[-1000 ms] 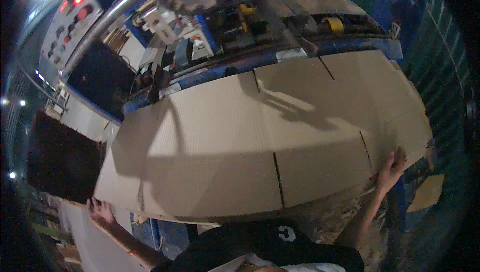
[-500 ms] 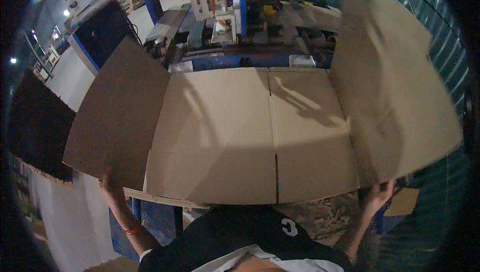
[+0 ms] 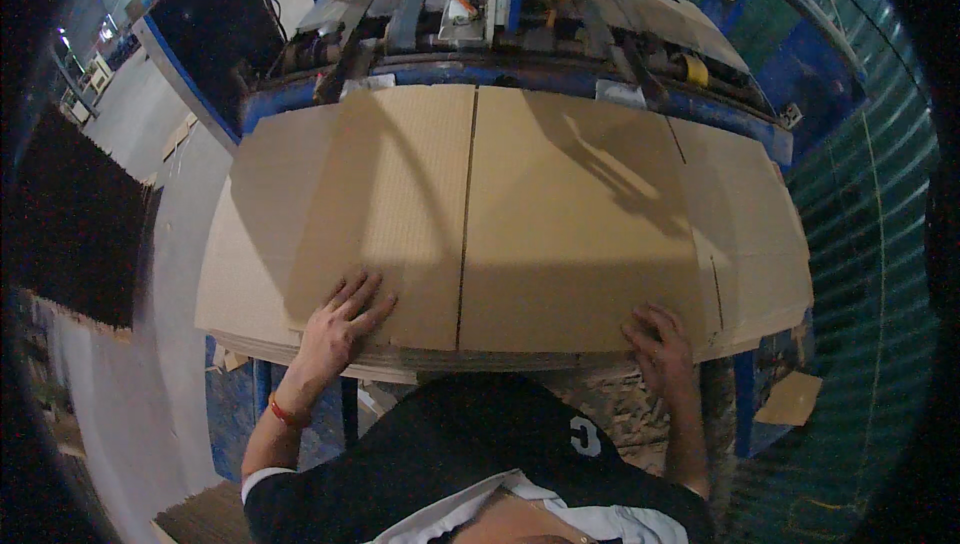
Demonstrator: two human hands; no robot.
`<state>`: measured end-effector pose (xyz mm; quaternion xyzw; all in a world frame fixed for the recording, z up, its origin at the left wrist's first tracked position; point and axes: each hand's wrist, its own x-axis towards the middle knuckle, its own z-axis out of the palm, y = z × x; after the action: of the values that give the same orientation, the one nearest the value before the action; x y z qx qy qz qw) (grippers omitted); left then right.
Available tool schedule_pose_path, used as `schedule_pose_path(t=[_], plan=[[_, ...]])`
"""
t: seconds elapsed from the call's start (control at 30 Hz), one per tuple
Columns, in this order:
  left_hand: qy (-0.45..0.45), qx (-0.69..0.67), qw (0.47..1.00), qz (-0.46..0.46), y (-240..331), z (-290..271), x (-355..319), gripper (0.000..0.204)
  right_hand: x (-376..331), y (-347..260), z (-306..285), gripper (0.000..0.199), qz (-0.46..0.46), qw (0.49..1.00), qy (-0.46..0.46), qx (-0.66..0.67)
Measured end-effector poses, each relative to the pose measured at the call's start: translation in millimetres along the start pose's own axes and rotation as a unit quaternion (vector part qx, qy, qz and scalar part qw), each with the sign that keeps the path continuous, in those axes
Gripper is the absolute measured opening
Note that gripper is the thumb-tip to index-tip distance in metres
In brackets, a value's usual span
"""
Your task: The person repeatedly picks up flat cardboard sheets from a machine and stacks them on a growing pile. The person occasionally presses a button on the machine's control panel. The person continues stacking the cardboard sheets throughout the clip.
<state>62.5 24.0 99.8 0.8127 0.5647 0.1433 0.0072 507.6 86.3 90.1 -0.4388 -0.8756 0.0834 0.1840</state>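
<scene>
A cardboard box blank [image 3: 580, 214] lies flat before me, its two side panels folded inward with a dark narrow gap running between them. Under it is a stack of wider cardboard sheets [image 3: 245, 254], showing on both sides and along the near edge. My left hand [image 3: 345, 329] rests on the left panel near its front edge, fingers spread. At the front right corner of the blank, my right hand [image 3: 660, 349] lies with fingers apart and slightly bent. Neither hand grips anything. A red band [image 3: 285, 414] circles my left wrist.
Beyond the stack stands a machine with a blue frame, its beam [image 3: 555, 79] running along the far edge. A dark upright panel [image 3: 215, 34] is at the far left. Corrugated green wall [image 3: 860, 274] bounds the right. Another dark cardboard stack [image 3: 85, 219] stands left; scraps [image 3: 620, 404] lie below.
The raised left and right panels have come down flat over the middle of the blank. Both hands have moved inward, from gripping the panels to resting on top.
</scene>
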Motion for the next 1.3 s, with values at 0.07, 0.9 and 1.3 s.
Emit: schedule_pose_path(t=[0.07, 0.9, 1.3], plan=[[-0.025, 0.019, 0.999, -0.004, -3.9, 0.2, 0.5, 0.048, 4.2, 5.6, 1.0, 0.038, 0.001, 1.000, 0.000, 0.010], [0.424, 0.088, 0.860, -0.268, -141.0, 14.3, 57.1, 0.064, 116.0, 86.8, -17.0, 0.049, 0.148, 0.983, 0.072, -0.081], [0.447, -0.049, 0.617, -0.646, -168.1, 61.9, -138.0, 0.079, -18.1, 152.7, -9.7, 0.070, 0.550, 0.803, 0.103, -0.203]])
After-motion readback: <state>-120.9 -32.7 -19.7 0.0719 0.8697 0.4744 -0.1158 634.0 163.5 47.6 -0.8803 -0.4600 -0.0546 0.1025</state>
